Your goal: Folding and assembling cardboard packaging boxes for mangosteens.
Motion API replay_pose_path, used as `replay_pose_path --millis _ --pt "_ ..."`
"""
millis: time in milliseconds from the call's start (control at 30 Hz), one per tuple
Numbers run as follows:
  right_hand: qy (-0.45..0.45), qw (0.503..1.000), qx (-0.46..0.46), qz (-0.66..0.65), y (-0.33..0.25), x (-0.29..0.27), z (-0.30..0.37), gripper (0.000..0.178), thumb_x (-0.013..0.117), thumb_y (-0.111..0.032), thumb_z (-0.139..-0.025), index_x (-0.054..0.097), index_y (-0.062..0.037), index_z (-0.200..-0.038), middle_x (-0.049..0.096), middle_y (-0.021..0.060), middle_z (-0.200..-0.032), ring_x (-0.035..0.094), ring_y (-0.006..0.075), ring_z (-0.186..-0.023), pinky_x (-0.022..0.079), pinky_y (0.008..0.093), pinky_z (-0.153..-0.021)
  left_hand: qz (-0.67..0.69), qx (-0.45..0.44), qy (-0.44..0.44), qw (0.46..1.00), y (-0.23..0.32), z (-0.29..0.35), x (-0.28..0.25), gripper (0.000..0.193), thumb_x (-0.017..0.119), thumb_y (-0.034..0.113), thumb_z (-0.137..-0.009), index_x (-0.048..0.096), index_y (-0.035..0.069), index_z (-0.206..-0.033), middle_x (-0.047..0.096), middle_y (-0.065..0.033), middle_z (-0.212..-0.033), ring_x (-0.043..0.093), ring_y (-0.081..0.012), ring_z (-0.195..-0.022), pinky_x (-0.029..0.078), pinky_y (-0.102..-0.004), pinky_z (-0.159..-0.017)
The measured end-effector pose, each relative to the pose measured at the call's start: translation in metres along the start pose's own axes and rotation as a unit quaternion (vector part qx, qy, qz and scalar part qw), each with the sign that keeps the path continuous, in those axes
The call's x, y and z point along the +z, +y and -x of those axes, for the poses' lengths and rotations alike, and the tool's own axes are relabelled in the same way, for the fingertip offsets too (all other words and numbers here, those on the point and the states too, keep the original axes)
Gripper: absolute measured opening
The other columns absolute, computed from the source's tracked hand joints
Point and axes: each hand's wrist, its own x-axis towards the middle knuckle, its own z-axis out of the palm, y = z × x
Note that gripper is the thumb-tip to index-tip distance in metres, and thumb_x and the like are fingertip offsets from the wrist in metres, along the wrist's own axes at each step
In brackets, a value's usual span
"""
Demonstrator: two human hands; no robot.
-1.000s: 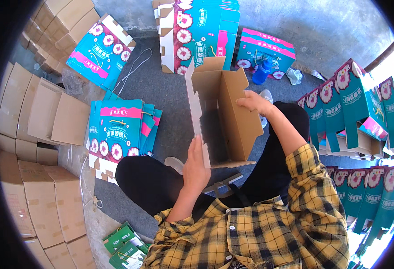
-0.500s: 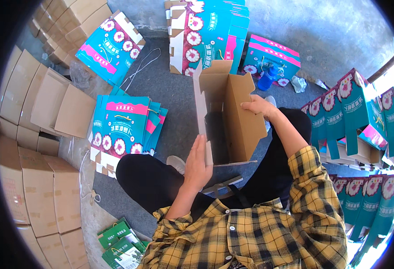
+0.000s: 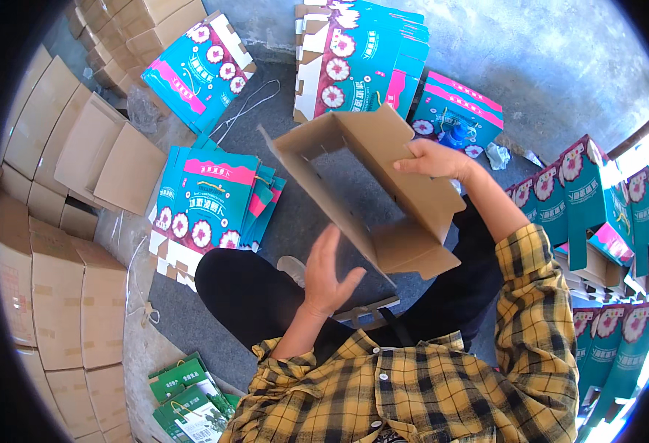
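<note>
An unfolded cardboard box point(image 3: 413, 203), brown on its inside, hangs tilted over my lap, with dark floor showing through its open middle. My right hand point(image 3: 436, 161) grips the box's right wall, thumb on the inner face. Below the box's lower left edge, my left hand point(image 3: 326, 277) is held up with thumb and fingers apart, holding nothing. To the left of it lies a stack of flat teal and pink printed boxes point(image 3: 205, 196) with white flaps.
Brown cartons point(image 3: 58, 295) are piled along the left. More flat teal boxes point(image 3: 383, 74) lean at the far wall, beside a blue bottle point(image 3: 457, 135). Standing teal boxes point(image 3: 583, 184) line the right side. Green packages point(image 3: 191, 402) lie at the lower left.
The box has turned and tipped, its far end swinging left and its near end right. My left hand has let go of the box's left side and spread its thumb.
</note>
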Motion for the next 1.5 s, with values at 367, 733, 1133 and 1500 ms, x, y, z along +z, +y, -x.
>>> replay_pose_path --millis 367,733,1133,1500 --pt "0.032 0.964 -0.031 0.263 -0.038 -0.027 -0.003 0.034 0.066 -0.027 -0.087 0.059 0.0055 -0.079 0.056 0.0229 -0.071 0.054 0.0255 -0.064 0.043 0.0387 -0.062 0.140 -0.170 0.294 0.930 -0.026 -0.006 -0.022 0.052 0.042 0.027 -0.100 0.031 -0.003 -0.142 0.038 -0.0197 -0.143 0.040 -0.0295 -0.131 0.031 -0.0403 -0.108" --pt "-0.073 0.983 -0.049 0.159 0.003 -0.036 -0.011 0.034 0.065 -0.029 -0.088 0.064 0.0046 -0.089 0.066 0.0105 -0.077 0.060 0.0163 -0.074 0.046 0.0358 -0.066 0.141 -0.138 0.219 0.956 -0.034 -0.013 -0.015 0.065 0.052 0.032 -0.094 0.028 0.004 -0.147 0.035 -0.0182 -0.146 0.037 -0.0303 -0.132 0.028 -0.0447 -0.108" --pt "-0.032 0.991 0.124 -0.035 0.073 -0.023 -0.013 0.038 0.069 -0.036 -0.085 0.066 -0.0039 -0.105 0.065 0.0010 -0.084 0.059 0.0109 -0.076 0.048 0.0314 -0.062 0.042 -0.098 0.064 0.992 -0.025 -0.022 0.006 0.081 0.069 0.028 -0.082 0.028 0.001 -0.146 0.031 -0.0211 -0.148 0.031 -0.0330 -0.137 0.027 -0.0424 -0.111" --pt "0.121 0.925 0.128 -0.335 0.111 0.021 0.009 0.031 0.063 -0.023 -0.089 0.061 -0.0019 -0.113 0.067 0.0059 -0.097 0.066 0.0152 -0.080 0.054 0.0310 -0.066 -0.006 -0.078 -0.035 0.996 -0.012 -0.032 0.034 0.102 0.075 0.046 -0.074 0.022 -0.003 -0.146 0.028 -0.0255 -0.148 0.031 -0.0381 -0.136 0.028 -0.0450 -0.111"
